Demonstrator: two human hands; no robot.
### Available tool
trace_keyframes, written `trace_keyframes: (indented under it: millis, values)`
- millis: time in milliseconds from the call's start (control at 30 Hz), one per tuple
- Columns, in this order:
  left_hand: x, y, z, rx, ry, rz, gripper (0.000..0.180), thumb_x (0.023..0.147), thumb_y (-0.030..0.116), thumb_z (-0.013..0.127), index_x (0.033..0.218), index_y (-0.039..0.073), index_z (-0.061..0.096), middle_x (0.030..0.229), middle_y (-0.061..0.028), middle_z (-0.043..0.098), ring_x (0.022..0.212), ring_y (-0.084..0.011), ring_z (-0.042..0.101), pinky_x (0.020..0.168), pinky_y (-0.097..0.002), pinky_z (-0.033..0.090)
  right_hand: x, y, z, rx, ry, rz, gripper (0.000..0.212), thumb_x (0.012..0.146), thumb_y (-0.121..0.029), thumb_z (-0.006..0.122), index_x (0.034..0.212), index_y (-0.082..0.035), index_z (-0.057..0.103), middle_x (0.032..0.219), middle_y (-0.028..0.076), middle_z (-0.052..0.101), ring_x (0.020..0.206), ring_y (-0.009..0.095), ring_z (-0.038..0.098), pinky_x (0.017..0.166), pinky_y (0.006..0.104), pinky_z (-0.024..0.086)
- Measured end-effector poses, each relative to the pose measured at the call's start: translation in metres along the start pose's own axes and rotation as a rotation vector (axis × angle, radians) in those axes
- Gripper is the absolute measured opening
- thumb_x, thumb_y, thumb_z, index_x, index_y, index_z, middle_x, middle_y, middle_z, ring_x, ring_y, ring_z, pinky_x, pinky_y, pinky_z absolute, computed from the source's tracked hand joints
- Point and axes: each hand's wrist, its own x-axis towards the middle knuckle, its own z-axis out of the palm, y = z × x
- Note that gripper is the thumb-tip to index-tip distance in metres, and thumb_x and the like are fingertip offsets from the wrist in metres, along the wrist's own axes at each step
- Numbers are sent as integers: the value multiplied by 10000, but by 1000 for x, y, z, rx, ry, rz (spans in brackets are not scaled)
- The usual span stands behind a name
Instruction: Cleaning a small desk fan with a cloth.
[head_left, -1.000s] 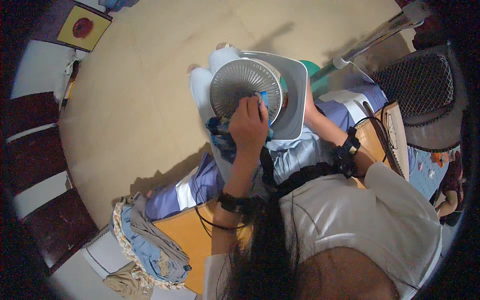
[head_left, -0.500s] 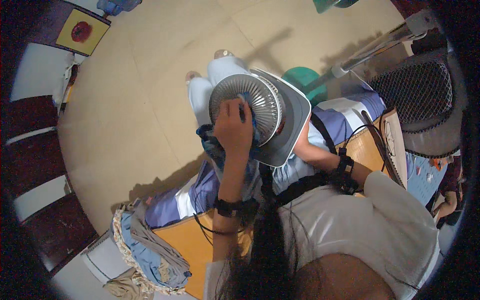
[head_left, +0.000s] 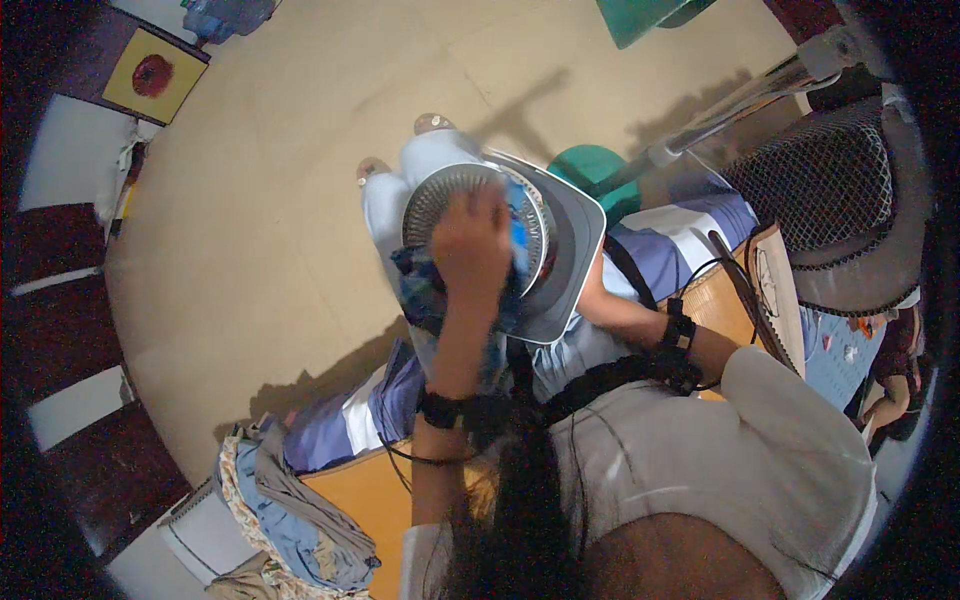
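In the head view, a grey fan-like unit, formed of a round ribbed grille [head_left: 428,203] and a squarish casing [head_left: 578,240], is seen over the lap, above the light-blue trousers [head_left: 437,152]. A blue cloth [head_left: 519,235] is pressed to the grille by the left grip [head_left: 472,235], whose fingers, though blurred, appear folded on the fabric. The right grip is hidden behind the casing, past the right forearm [head_left: 632,317]; whether it is clamped or apart cannot be told. The unit is judged rigid and fairly light, with a smooth, possibly slippery casing. It is best held by the casing's edge, as the thin ribs could be bent. The cloth, soft and limp, is best taken bunched.
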Motion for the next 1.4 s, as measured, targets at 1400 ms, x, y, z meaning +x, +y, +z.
trace_keyframes:
  millis: [1400]
  values:
    - [-31,19,-24,-85,-212,-153,151,746,175,602,876,99,594,900,-88,548,725,-271,569,622,-359,465,16,29,-71,-73,-299,126,550,851,-482,327,1188,-57,417,1134,84,503,1024,233,479,912,363,357]
